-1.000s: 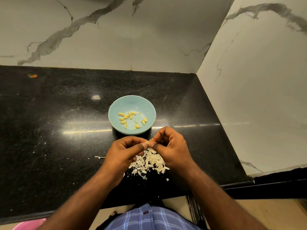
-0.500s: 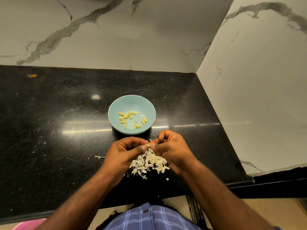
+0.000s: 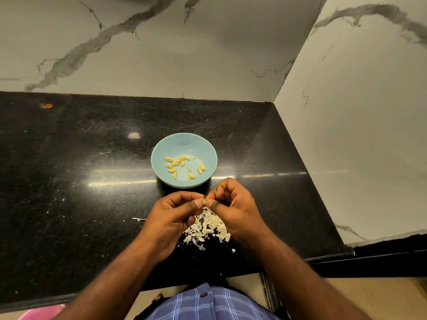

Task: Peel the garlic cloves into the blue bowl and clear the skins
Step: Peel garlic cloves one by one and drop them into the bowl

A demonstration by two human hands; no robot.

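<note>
A light blue bowl (image 3: 159, 153) stands on the black counter and holds several peeled yellow garlic cloves (image 3: 182, 167). Just in front of it, my left hand (image 3: 172, 218) and my right hand (image 3: 233, 206) meet thumb to thumb, both pinching one small garlic clove (image 3: 204, 201) between their fingertips. Only a pale sliver of that clove shows. Under and between my hands lies a heap of white garlic skins (image 3: 208, 227).
The black granite counter (image 3: 80, 181) ends at marble walls behind and on the right. Small skin flecks and a thin stem piece (image 3: 138, 219) lie left of my hands. An orange speck (image 3: 47, 106) sits at the far left back. The counter's front edge is near my body.
My right hand has shifted a little around the clove, its fingers rising and curling over it. My left hand, the bowl and the pile of skins stay where they were.
</note>
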